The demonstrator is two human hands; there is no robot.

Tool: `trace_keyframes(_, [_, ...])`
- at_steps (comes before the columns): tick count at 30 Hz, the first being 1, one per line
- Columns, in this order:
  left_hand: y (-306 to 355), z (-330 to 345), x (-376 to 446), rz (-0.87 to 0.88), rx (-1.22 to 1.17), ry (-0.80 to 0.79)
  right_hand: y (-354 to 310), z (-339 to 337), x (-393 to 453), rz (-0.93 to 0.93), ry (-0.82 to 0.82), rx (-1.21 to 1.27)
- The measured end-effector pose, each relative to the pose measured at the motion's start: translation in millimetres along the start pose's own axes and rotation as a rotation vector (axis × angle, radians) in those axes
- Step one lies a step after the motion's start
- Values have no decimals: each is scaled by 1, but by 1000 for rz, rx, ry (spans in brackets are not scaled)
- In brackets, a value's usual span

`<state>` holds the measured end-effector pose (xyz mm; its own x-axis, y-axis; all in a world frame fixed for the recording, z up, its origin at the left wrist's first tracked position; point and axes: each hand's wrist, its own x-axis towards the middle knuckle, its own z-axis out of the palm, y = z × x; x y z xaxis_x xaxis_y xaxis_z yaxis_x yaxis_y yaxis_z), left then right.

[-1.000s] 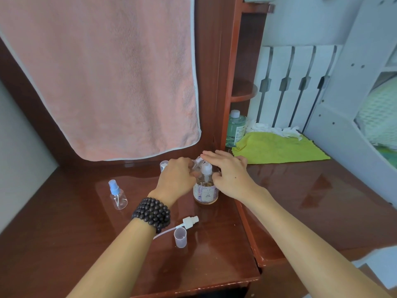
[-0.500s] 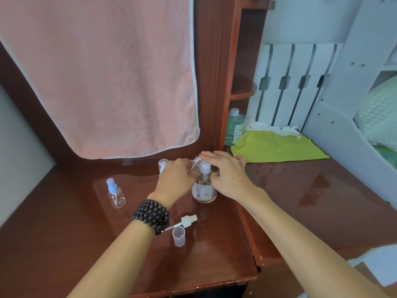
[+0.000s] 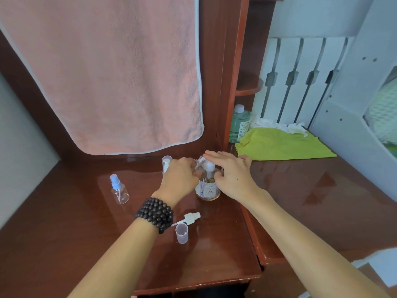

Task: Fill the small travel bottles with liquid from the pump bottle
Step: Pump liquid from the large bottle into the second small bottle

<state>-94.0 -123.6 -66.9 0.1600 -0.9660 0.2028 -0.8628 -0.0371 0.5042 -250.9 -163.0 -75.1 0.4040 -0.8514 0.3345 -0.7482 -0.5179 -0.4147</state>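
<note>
The clear pump bottle (image 3: 208, 187) with a white pump head stands mid-table. My right hand (image 3: 231, 174) lies over the pump head with straight fingers, thumb beside the bottle. My left hand (image 3: 179, 178), with a dark bead bracelet at the wrist, curls round a small clear travel bottle (image 3: 198, 165) held at the pump's nozzle; most of it is hidden by my fingers. A blue-topped spray bottle (image 3: 118, 189) stands to the left. Behind my left hand stands another small bottle with a white top (image 3: 166, 163). A loose white spray head (image 3: 190, 218) and a clear cap (image 3: 182, 232) lie nearer to me.
The brown table (image 3: 64, 233) ends at a front edge near me. A pink towel (image 3: 103, 72) hangs behind. To the right, a shelf post (image 3: 232, 82), a green bottle (image 3: 238, 123) and a yellow-green cloth (image 3: 281, 145) sit on a lower wooden surface.
Both hands stay at the pump bottle in much the same pose. Only the view has shifted slightly.
</note>
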Motion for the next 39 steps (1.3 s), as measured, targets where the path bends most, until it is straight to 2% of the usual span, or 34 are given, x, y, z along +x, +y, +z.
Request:
trace_keyframes(10, [6,-11,2,39,-30,8,-5,-14,5,-39,-7,26])
trace_keyframes(19, [3,-4,1,20,36,13,1,-1,1,-26,22,33])
trace_keyframes(26, [0,-3,-1,25,-13,-13,0,1,-2,-45,26,30])
trace_keyframes(31, [3,-8,1,62,-33,39,-1,-10,0,-89,16,-3])
trace_keyframes(39, [2,-3,0,28,7,29,1,0,-1,-78,54,17])
